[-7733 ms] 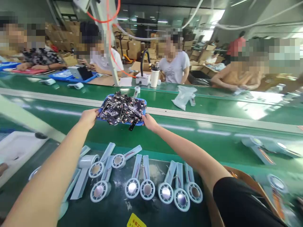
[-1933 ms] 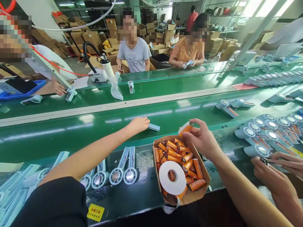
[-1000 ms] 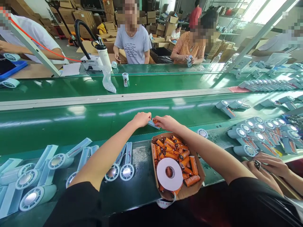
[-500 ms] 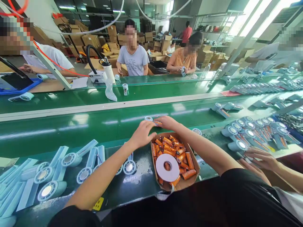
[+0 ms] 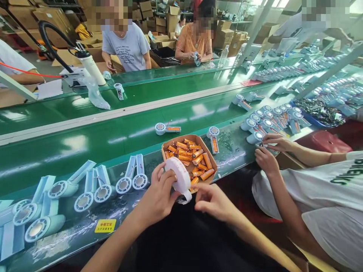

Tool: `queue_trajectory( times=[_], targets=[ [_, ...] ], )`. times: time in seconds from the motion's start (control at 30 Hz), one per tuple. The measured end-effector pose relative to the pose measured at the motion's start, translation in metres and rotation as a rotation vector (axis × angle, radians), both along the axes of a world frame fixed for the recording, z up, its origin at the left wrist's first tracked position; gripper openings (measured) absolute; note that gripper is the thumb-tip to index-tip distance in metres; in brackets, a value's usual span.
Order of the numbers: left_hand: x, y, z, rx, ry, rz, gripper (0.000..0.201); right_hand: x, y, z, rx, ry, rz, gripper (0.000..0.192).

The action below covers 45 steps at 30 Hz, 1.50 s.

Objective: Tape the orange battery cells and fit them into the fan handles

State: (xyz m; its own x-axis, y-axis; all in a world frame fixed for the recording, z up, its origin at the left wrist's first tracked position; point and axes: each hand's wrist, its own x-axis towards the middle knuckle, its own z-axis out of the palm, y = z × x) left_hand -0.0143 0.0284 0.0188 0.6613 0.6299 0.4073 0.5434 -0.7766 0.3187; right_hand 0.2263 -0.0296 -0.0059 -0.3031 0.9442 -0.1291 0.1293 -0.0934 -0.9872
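Note:
My left hand grips a roll of white double-sided tape, tilted up over the front left of a cardboard box. The tape's loose end hangs from the roll's lower edge. To its right, my right hand has its index finger and thumb apart, with nothing seen between them. Several orange-wrapped battery cells fill the box. Beyond it, a light-blue fan housing with an orange cell in its handle lies on the green belt. Another such housing lies right of the box.
Several light-blue housings line the bench at left, near a yellow label. At right, a co-worker's hands work beside grouped housings. A blue tray of dark parts stands beyond. Other people sit across the belt.
Both my hands have come back from the housing on the belt, which now lies released. My left hand has lifted the tape roll off the cells. The view has shifted right.

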Motion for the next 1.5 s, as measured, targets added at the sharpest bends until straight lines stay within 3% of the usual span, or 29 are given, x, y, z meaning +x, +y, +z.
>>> queue_trajectory(
  times=[0.1,0.2,0.23,0.27,0.33,0.4,0.5,0.6,0.67,0.73,0.83,1.07,1.23,1.4,1.5],
  targets=[
    [-0.01,-0.005,0.003,0.009,-0.072,0.062,0.03,-0.021,-0.014,0.002,0.089,-0.032,0.244,0.044],
    [-0.026,-0.001,-0.001,0.065,-0.068,0.241,0.044,-0.012,-0.003,0.003,0.323,-0.156,0.544,0.04],
    [-0.031,0.001,-0.003,0.1,-0.051,0.3,0.046,-0.004,0.007,0.002,0.399,-0.235,0.553,0.036],
    [-0.035,0.003,-0.006,0.136,-0.032,0.341,0.047,0.006,0.019,0.001,0.469,-0.338,0.485,0.03],
    [-0.038,0.005,-0.011,0.213,-0.005,0.356,0.043,0.023,0.048,-0.003,0.582,-0.593,0.208,0.021],
    [-0.035,0.004,-0.015,0.273,0.0,0.313,0.041,0.034,0.078,-0.006,0.655,-0.859,0.015,0.025],
    [-0.025,0.0,-0.02,0.306,0.001,0.231,0.042,0.038,0.105,-0.007,0.686,-1.063,-0.002,0.017],
    [-0.021,-0.007,-0.022,0.263,0.018,0.197,0.047,0.039,0.101,-0.004,0.73,-0.833,-0.226,0.013],
    [-0.02,-0.014,-0.021,0.227,0.03,0.19,0.045,0.039,0.087,-0.002,0.737,-0.487,-0.433,0.015],
    [-0.019,-0.021,-0.02,0.206,0.039,0.188,0.043,0.035,0.07,-0.001,0.68,-0.151,-0.551,0.021],
    [-0.015,-0.027,-0.019,0.194,0.046,0.197,0.043,0.021,0.053,-0.003,0.567,0.112,-0.594,0.024],
    [-0.006,-0.026,-0.016,0.218,0.07,0.145,0.041,-0.009,0.044,-0.006,0.539,0.237,-0.636,0.021],
    [-0.013,-0.021,-0.015,0.229,0.124,0.15,0.045,-0.016,0.035,-0.013,0.429,0.301,-0.52,0.02],
    [-0.029,-0.009,0.0,0.275,0.231,0.043,0.049,0.001,0.046,-0.01,-0.033,0.387,-0.26,0.046],
    [-0.033,-0.001,0.014,0.281,0.297,-0.046,0.049,0.013,0.06,0.001,-0.213,0.334,-0.026,0.058]
  ],
)
